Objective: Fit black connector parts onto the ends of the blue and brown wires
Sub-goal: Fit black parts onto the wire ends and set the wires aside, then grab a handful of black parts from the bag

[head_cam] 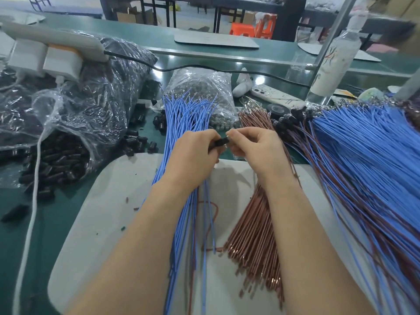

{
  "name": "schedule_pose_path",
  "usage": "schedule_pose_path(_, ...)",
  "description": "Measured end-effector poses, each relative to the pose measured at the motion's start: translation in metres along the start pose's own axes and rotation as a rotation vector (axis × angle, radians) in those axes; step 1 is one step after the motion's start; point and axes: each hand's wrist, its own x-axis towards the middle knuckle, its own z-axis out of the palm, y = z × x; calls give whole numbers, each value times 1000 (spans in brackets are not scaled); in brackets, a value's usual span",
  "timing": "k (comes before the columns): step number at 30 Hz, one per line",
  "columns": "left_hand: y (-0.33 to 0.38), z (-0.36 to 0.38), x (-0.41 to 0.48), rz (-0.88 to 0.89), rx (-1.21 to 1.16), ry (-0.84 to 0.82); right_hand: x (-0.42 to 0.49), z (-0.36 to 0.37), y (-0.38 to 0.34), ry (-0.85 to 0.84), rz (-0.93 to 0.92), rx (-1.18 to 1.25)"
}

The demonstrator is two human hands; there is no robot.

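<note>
Left hand (195,155) is gripping a connector (220,142); right hand (254,144) fingers (237,134) are pinching a wire end (228,139) at it. Fitted wires (363,151) are piling right; blue bundle (181,119), brown bundle (254,235) are waiting.

Both my arms reach toward 12 o'clock. My left hand (193,153) pinches a black connector part (221,142). My right hand (254,146), at its 3 o'clock, curls its fingers and pinches the other end.

Green-topped desk (68,208) in front; a second long green desk (141,34) beyond; orange plastic stools (242,29), brown cardboard boxes (134,16) and dark metal table frames (176,10) behind.
</note>
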Motion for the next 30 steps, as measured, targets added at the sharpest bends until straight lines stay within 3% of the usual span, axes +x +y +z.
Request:
schedule_pose_path(11, 15, -17, 1, 14, 88, 37, -2, 6, -7, 10, 19, 85)
schedule_pose_path(16, 62, -60, 20, 111, -193, 275, -17, 4, -41, -454, 185, 611)
schedule_pose_path(18, 88, -75, 31, 146, -353, 359, -28, -11, -61, -599, 130, 663)
schedule_pose_path(20, 112, -81, 41, 181, -529, 420, -37, -38, -78, -616, 15, 631)
schedule_pose_path(22, 130, -74, 50, 175, -681, 448, -47, -72, -91, -525, -43, 492)
schedule_pose_path(26, 157, -32, 66, -8, -1039, 413, -66, -132, -100, -141, -37, 83)
schedule_pose_path(28, 165, 0, 72, -159, -1130, 315, -66, -151, -88, 63, -33, -183)
schedule_pose_path(30, 167, 42, 73, -287, -1011, 78, -56, -162, -62, 233, 27, -529)
